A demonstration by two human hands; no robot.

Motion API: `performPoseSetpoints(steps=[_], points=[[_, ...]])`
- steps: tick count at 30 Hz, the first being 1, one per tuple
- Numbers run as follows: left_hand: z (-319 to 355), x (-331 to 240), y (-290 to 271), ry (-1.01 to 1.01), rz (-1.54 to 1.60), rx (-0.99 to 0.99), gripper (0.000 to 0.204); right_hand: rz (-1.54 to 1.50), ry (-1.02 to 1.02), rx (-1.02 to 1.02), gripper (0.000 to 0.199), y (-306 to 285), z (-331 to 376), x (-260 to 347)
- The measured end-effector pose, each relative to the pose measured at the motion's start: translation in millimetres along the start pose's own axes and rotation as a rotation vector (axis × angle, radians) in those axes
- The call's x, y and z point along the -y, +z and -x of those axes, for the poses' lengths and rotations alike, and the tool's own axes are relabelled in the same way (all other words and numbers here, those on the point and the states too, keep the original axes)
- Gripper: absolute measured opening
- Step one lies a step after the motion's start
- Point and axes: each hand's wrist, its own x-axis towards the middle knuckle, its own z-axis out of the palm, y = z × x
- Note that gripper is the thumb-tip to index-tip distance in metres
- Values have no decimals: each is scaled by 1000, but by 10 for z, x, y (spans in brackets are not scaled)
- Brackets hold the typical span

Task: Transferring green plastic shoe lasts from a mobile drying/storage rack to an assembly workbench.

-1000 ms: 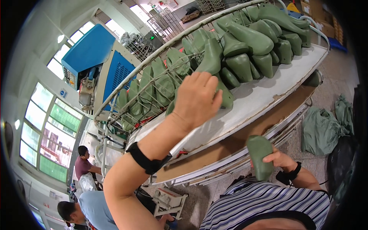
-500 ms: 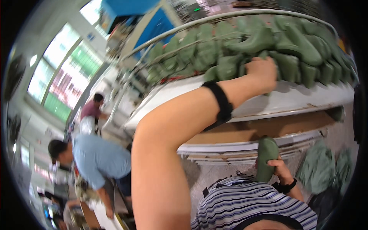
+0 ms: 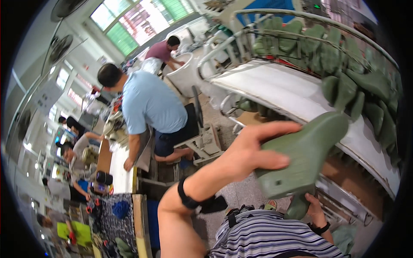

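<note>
My left hand (image 3: 254, 150) is closed around a green shoe last (image 3: 316, 150), raised in front of my body with its narrow end toward the rack. Lower down and partly behind it, my right hand (image 3: 316, 208) grips another green shoe last (image 3: 297, 207) by its side, close to my striped shirt. The upper part of that second last is hidden. Several more green lasts (image 3: 374, 86) lie piled on the white shelf (image 3: 271, 81) of a metal rack to the right.
Under the white shelf is a lower brown shelf (image 3: 352, 176). A person in a light blue shirt (image 3: 152, 103) leans over a workbench (image 3: 122, 165) at left. Beyond, another person (image 3: 161, 53) bends at a white tub (image 3: 183, 75). A dark patterned table (image 3: 114, 223) stands at lower left.
My left hand has come away from the pile on the rack with a shoe last in it, toward my body. My view has swung left; the right hand still holds its last.
</note>
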Motion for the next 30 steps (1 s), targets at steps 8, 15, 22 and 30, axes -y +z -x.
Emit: performPoseSetpoints(steps=[8, 15, 22, 30], points=[[2437, 1545, -571, 142, 644, -768, 68, 96, 190, 223, 47, 1192, -231, -7], [4368, 2329, -250, 242, 923, -1200, 56, -31, 486, 312, 57, 2522, -180, -1026], [5694, 2742, 209, 398, 1085, -1576, 54, 348, 791, 400, 48, 3803, 22, -2485], [6539, 2909, 367, 697, 969, -1909, 52, 497, 1124, 966, 47, 5245, 446, -3790]])
